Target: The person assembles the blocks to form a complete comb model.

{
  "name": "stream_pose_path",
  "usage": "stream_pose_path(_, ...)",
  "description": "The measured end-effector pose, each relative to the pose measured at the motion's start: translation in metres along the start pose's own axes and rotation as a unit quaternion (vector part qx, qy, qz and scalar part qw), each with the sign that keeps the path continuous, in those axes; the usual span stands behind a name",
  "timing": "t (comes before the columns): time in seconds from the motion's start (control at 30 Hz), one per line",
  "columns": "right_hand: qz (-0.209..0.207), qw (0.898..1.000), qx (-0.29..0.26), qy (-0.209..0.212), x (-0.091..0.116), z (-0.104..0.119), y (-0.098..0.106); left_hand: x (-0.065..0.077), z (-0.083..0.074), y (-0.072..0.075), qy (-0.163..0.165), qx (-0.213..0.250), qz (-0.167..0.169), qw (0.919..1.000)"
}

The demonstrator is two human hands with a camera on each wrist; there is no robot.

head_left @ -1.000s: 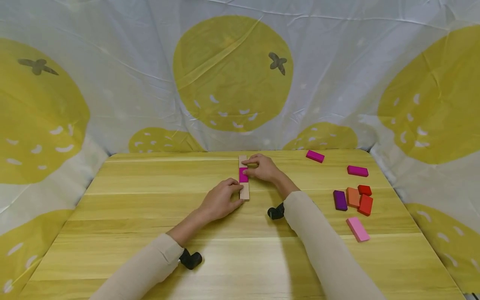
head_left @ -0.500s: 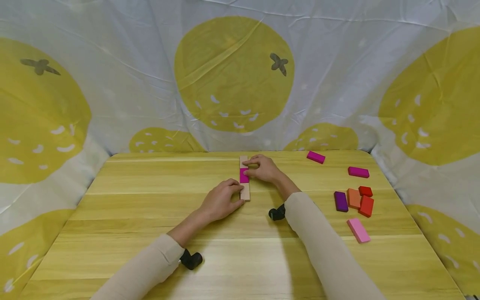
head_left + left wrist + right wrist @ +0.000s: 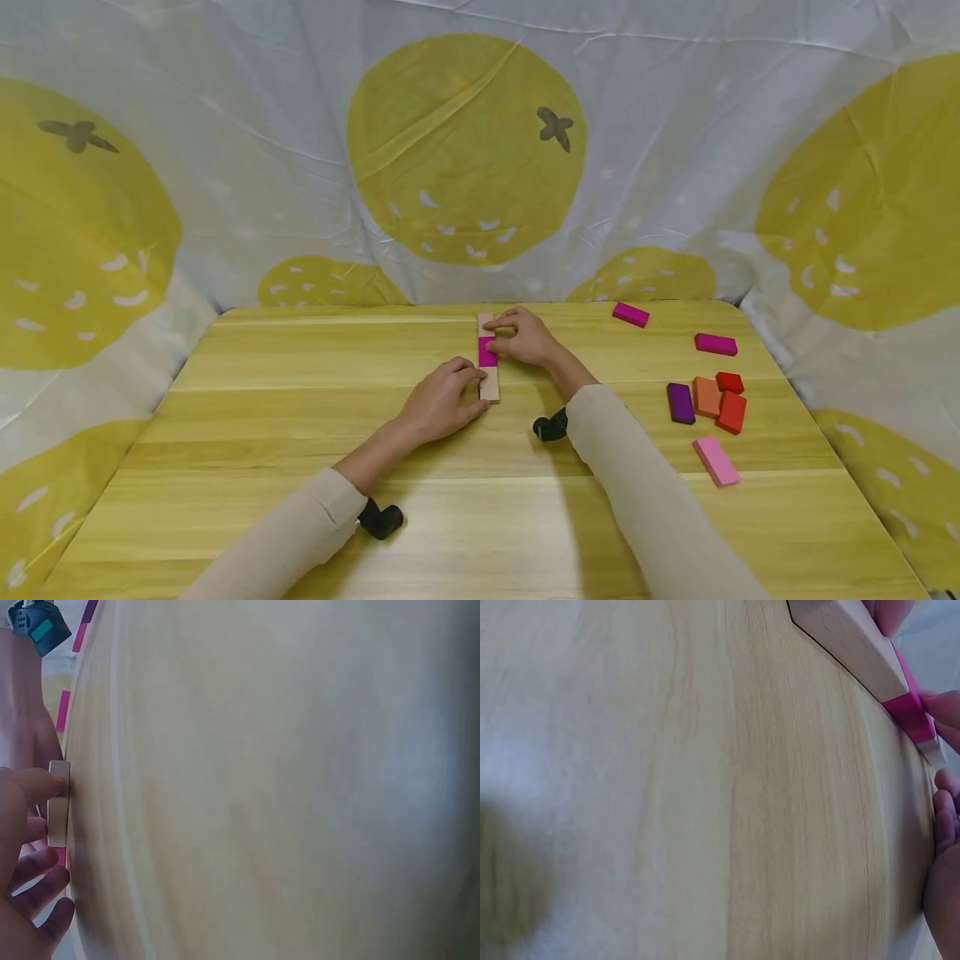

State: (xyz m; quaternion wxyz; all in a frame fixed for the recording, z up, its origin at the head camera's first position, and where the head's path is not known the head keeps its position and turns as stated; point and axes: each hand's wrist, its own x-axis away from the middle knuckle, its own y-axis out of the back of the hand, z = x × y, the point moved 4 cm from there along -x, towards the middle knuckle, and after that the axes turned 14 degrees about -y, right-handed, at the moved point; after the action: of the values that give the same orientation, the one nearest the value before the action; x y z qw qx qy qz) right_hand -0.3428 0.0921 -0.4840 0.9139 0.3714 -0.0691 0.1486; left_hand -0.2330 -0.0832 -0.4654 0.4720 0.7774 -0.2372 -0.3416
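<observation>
A: What lies under the person's hands?

B: A magenta rectangular block is the middle piece of a straight row, flat on a yellowish wood-grain tabletop. A pale wooden near block touches its near end, and a pale wooden far block touches its far end.

A: How is the left hand placed?

B: The left hand is left of the magenta block and nearer the person. Its fingers are relaxed and spread, thumb and forefinger parted, both touching the near block without wrapping it.

A: And the right hand?

B: The right hand is just right of the magenta block. Its thumb touches that block while its extended forefinger touches the far block; its other fingers are loosely bent. How firmly either hand presses, one cannot tell.

A: What else is there?

B: Well to the right of the magenta block lie seven loose coloured blocks: two magenta, one purple, one orange, two red, one pink. Beyond it hangs white cloth printed with yellow fruit.
</observation>
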Motion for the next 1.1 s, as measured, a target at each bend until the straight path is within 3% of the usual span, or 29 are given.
stream_pose_path(0.13, -0.002, 1.0, -0.008, 0.002, 0.0, -0.001, 0.0, 0.001, 0.001, 0.0, 0.001, 0.003, 0.001, 1.0)
stream_pose_path(0.3, 0.005, 0.997, -0.078, 0.002, 0.003, -0.002, 0.003, -0.001, 0.001, 0.005, 0.018, 0.021, 0.003, 0.9996)
stream_pose_path(0.43, 0.019, 0.989, -0.148, 0.009, 0.012, -0.001, 0.016, -0.012, 0.01, 0.016, 0.031, 0.054, 0.013, 0.998)
stream_pose_path(0.53, 0.034, 0.985, -0.169, 0.011, 0.027, -0.001, 0.035, -0.026, 0.025, 0.022, 0.024, 0.083, 0.028, 0.9959)
stream_pose_path(0.77, 0.045, 0.989, -0.137, 0.013, 0.062, -0.022, 0.079, -0.06, 0.049, 0.02, -0.012, 0.105, 0.103, 0.989)
stream_pose_path(0.9, 0.04, 0.991, -0.13, 0.013, 0.079, -0.04, 0.089, -0.064, 0.052, 0.018, -0.023, 0.107, 0.136, 0.9846)
stream_pose_path(1.1, 0.019, 0.992, -0.122, 0.004, 0.101, -0.068, 0.098, -0.063, 0.053, 0.013, -0.034, 0.101, 0.154, 0.9823)
